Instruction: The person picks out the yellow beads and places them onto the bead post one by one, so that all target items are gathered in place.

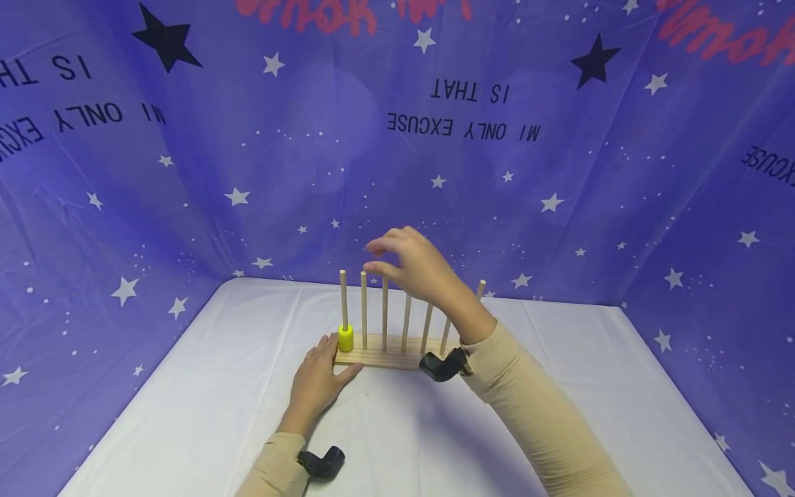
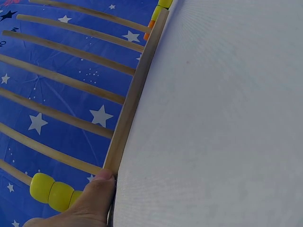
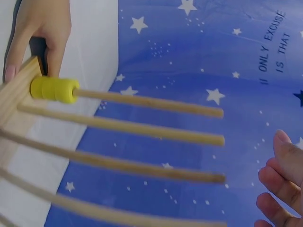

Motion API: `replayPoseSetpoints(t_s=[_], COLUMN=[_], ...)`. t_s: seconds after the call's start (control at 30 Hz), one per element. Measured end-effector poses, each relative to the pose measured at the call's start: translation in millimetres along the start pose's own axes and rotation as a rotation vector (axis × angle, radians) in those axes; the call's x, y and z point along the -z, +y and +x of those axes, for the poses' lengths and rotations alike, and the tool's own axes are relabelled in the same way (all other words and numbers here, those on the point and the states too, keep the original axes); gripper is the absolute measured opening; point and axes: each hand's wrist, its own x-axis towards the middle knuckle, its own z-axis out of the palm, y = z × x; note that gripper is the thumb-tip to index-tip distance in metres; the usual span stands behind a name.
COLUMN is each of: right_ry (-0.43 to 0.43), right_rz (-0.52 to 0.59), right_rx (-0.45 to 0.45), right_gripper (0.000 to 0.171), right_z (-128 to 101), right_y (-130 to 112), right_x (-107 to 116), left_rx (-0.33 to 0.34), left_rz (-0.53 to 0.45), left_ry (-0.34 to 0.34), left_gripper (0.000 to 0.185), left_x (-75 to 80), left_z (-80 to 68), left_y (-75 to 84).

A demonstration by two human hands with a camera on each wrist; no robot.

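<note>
At the centre of a white cloth-covered tabletop [image 1: 217, 414], a pale wooden rack [image 1: 385, 358] of a flat base board and a row of tall upright dowels stands before a purple backdrop [image 1: 186, 193] printed with white stars and upside-down black lettering. The person's left hand [image 1: 319, 378], reaching in from six o'clock in a beige sleeve [image 1: 273, 469], rests against the rack's nine o'clock end, thumb laid along the front edge of the base board and fingers behind the corner; the left wrist view shows the thumb tip pressed to the end of the board. Two yellow rounded beads [image 1: 345, 337], stacked as one short column, sit at the foot of the outermost dowel at that nine o'clock end, just beside the left hand's fingers. The right hand [image 1: 413, 266] hovers over the dowel tops with fingers loosely bent and nothing in its grasp, its fingertips [image 3: 279, 163] clear of the dowel ends in the right wrist view. A small black device [image 1: 442, 366] is strapped at the right wrist, another [image 1: 321, 462] at the left. At the rack's far three o'clock end, the left wrist view shows orange and yellow beads [image 2: 156, 14] at the base of a dowel.
</note>
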Motion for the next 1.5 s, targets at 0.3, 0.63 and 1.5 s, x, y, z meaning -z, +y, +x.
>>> replayPoseSetpoints(t_s=[0.3, 0.63, 1.5], right_ry=[0.079, 0.197, 0.158], right_rz=[0.016, 0.021, 0.015], right_rx=[-0.017, -0.057, -0.46], right_gripper=[0.035, 0.033, 0.041], right_z=[-28.0, -62.1, -167.8], right_y=[23.1, 50.1, 129.2], right_x=[28.1, 55.8, 49.6], left_rx=[-0.01, -0.016, -0.01], left_rz=[0.016, 0.013, 0.005], left_ry=[0.005, 0.018, -0.001], left_gripper=[0.091, 0.091, 0.091], left_x=[-1.1, 1.2, 0.4], left_z=[0.0, -0.4, -0.5], left_y=[0.0, 2.2, 1.9])
